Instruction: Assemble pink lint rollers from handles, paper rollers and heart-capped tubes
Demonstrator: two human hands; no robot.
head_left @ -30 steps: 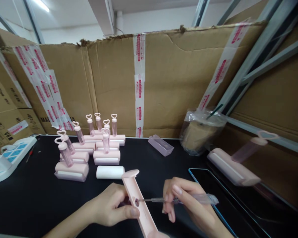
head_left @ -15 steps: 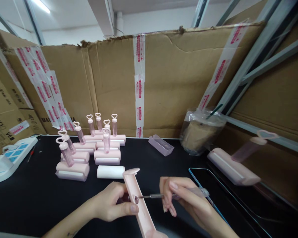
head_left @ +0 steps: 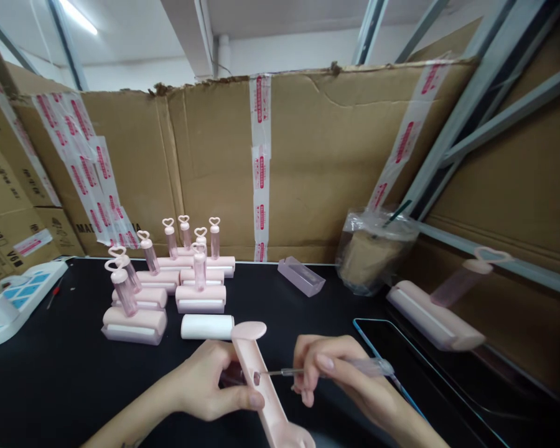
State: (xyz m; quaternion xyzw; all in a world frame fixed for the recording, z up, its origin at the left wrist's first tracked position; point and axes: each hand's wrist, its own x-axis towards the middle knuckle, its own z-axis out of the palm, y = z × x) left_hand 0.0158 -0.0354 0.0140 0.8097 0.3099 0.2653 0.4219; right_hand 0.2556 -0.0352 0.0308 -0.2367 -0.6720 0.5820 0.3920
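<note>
My left hand (head_left: 205, 382) is closed around a pink lint roller's translucent handle and the edge of its open pink shell (head_left: 274, 407). The shell slants toward me, its hollow side facing up and right. In my right hand (head_left: 338, 373) is a screwdriver with a clear handle (head_left: 366, 367), held between thumb and fingers. Its thin metal shaft points left, with the tip at a small opening in the shell's inner wall; how deep it sits cannot be seen. Just behind the shell's upper end lies a white sticky-paper roll (head_left: 207, 326).
Several assembled pink lint rollers (head_left: 135, 325) stand at left; another lint roller (head_left: 436, 314) is at right. A translucent cover (head_left: 301, 276) lies near the cardboard wall (head_left: 214, 155). Also around are a bagged cup (head_left: 373, 255), a blue-edged phone (head_left: 401, 348) and a power strip (head_left: 23, 298).
The shell has turned slightly, so its upper end cap shows rounder. My right hand has shifted a little left, the screwdriver tip staying at the opening.
</note>
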